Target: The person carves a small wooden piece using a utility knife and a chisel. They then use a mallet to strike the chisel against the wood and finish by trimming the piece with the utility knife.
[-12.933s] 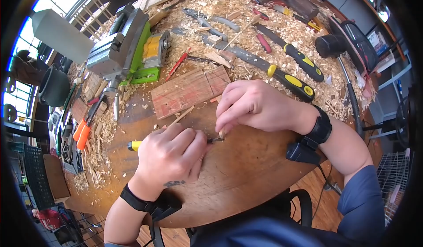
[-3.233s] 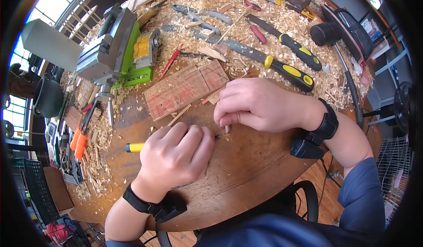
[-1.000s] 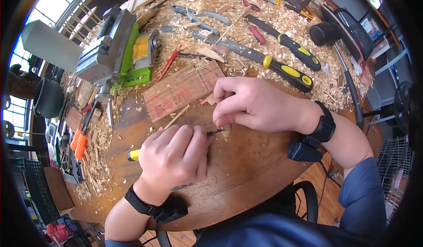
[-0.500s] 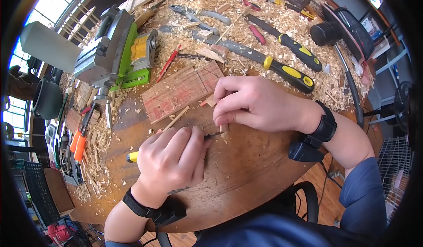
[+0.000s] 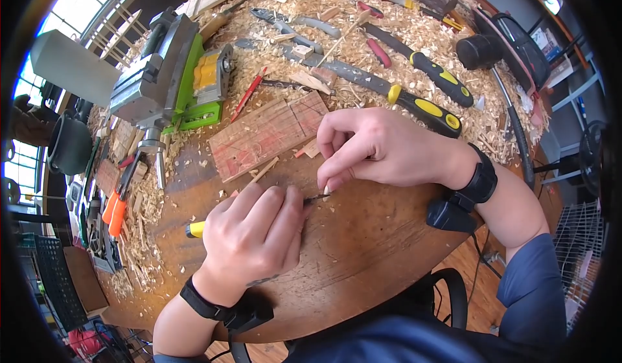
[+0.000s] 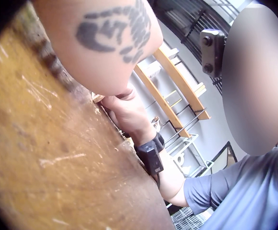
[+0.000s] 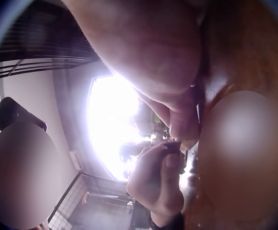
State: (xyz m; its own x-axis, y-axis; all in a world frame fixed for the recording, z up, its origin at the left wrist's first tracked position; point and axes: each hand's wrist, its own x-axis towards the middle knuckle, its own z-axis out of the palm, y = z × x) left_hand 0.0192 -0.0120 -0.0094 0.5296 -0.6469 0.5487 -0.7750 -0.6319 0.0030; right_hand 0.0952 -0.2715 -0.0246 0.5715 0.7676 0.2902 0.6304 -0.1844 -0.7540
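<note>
In the head view my left hand (image 5: 249,233) is curled round a knife, whose yellow handle end (image 5: 195,229) sticks out on the left and whose narrow dark blade (image 5: 315,199) comes out on the right. My right hand (image 5: 382,149) pinches a small piece of pale wood (image 5: 326,190) between thumb and fingertips, close over the table. The blade tip is right at this wood. Most of the handle is hidden by the left fingers. In the right wrist view the left hand (image 7: 158,177) and the right fingertips meet at the wood (image 7: 189,144).
Beyond the hands lies a reddish marked board (image 5: 269,135) on the wooden table (image 5: 363,253), with a thin stick (image 5: 264,169) beside it. Wood shavings (image 5: 278,65) cover the back, with a yellow-black handled tool (image 5: 424,110), a red pencil (image 5: 249,94) and a black mallet (image 5: 476,51). A metal vise (image 5: 152,81) stands left.
Over the last half second the right fingers have shifted their pinch, and less of the wood shows below them. The left hand keeps the knife at nearly the same spot.
</note>
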